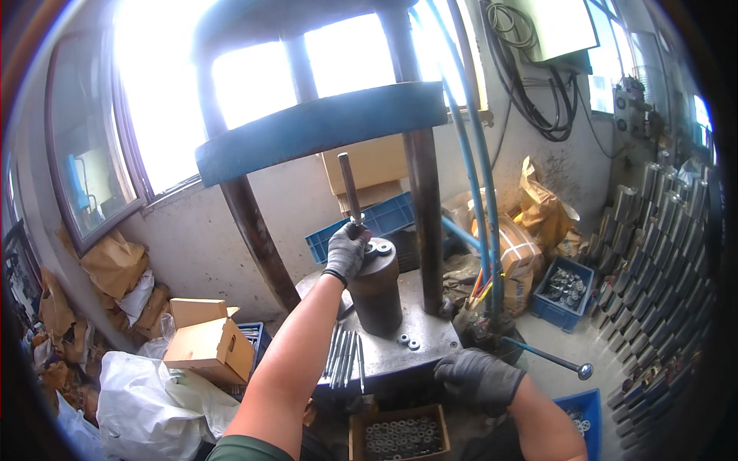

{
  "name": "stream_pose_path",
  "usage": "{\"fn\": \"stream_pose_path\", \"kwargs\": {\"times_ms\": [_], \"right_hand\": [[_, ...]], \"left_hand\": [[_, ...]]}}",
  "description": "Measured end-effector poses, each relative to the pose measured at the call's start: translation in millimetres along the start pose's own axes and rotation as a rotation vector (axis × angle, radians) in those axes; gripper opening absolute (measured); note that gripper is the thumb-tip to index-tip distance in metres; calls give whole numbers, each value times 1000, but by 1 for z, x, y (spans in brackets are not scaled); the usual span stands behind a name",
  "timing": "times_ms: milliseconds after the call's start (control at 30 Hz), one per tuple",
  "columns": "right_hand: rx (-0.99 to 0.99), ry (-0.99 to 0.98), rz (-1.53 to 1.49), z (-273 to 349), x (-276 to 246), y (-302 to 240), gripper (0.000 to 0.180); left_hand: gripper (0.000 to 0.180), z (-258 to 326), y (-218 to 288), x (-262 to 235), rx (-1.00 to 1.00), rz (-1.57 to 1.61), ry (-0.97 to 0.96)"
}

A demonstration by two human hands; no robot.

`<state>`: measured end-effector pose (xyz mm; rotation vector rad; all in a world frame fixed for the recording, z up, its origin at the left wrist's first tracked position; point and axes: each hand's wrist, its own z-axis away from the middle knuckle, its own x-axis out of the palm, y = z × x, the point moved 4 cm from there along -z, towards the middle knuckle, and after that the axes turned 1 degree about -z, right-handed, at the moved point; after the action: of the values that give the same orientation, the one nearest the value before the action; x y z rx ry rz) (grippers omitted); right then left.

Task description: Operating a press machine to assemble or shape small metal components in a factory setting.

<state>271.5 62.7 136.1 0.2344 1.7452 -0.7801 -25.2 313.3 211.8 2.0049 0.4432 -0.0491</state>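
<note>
My left hand (348, 252), in a grey glove, is closed around the foot of an upright metal rod (350, 180). A small bright collar (357, 218) shows on the rod just above the fingers. Beneath the hand stands a thick dark steel cylinder (375, 301), with black-and-silver rings (383, 250) on its top beside the fingers. My gloved right hand (478, 378) hovers by the front right edge of the press table (438, 329), its fingers curled; what they hold, if anything, is hidden. Two loose rings (413, 345) and several slim metal rods (344, 355) lie on the table.
The blue press crossbeam (323, 127) spans two dark posts (425, 207) above. A carton of rings (406, 432) sits below the table's front. Blue hoses (478, 169) and a lever (550, 358) are at right, blue bins (563, 293) farther out; an open carton (209, 343) stands left.
</note>
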Motion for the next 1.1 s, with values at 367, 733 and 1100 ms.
{"fn": "stream_pose_path", "kwargs": {"times_ms": [367, 733, 1100], "right_hand": [[448, -183, 300, 170, -95, 18, 43], [782, -786, 323, 165, -64, 11, 78], [770, -316, 368, 219, 5, -7, 45]], "left_hand": [[20, 13, 19, 10, -102, 216, -72], [23, 16, 20, 4, -34, -44, -53], [24, 13, 21, 7, 66, -156, 23]]}}
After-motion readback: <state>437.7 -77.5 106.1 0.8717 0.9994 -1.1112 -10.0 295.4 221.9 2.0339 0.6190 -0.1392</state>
